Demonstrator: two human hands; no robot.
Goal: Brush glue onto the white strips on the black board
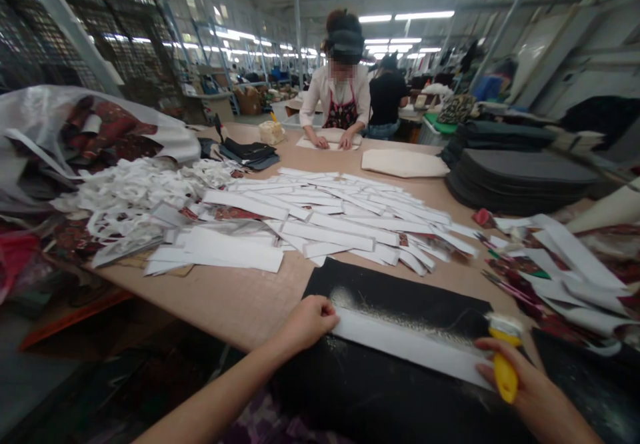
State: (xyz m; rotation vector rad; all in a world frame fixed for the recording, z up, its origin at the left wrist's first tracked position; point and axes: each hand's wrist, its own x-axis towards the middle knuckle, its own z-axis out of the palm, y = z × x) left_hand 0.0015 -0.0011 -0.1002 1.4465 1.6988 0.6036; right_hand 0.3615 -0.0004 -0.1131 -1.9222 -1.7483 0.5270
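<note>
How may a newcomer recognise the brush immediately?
On the brown table, find the black sheet at the near edge. At its right end, the right hand holds the brush. Its bright yellow handle distinguishes it from the white strip alongside.

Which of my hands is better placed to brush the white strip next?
Probably your right hand: it holds the yellow-handled brush at one end of the white strip, while your left hand pinches the other.
</note>
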